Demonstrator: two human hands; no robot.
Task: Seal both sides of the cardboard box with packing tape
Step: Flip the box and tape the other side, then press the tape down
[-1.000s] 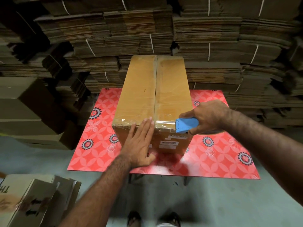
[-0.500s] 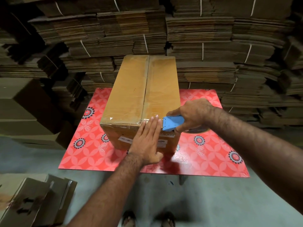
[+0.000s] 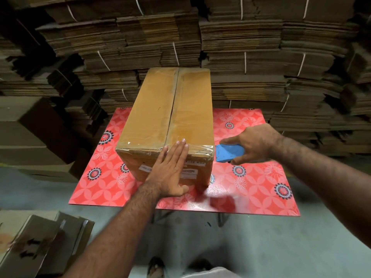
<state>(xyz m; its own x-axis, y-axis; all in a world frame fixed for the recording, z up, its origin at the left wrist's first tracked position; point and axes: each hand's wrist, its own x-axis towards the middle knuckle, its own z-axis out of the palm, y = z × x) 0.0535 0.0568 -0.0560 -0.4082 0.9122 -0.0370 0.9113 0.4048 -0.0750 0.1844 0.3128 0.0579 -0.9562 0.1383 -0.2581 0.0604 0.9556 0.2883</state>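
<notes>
— Where do we have the cardboard box [image 3: 170, 117] right now?

— It sits on the red patterned counter [image 3: 251, 189], toward the far edge and a little left of the middle, with its long axis running from the counter's near edge to its far edge. The centre seam runs the same way, and clear packing tape [image 3: 198, 147] crosses the box's near top edge from side to side.

— And our hands?

— Our left hand [image 3: 170, 171] lies flat on the box's near end face, fingers [image 3: 181, 146] straight and close together, the tips reaching over the top edge onto the tape. It grips nothing; it only presses. Our right hand [image 3: 255, 143] is just off the box's near right corner, fingers curled tightly around the blue tape dispenser [image 3: 229, 153].

— Does the dispenser touch the box?

— We see a slim gap between its front edge and the corner, so we would say just beside, not touching. Whether tape joins the two we cannot tell.

— So what does the coming move depend on?

— We judge it turns on that corner: the box lies to the left of the dispenser, and the right hand is the nearer one to the loose tape end there. The left hand looks placed to smooth the strip down.

— And the underside?

— Hidden from us.
</notes>
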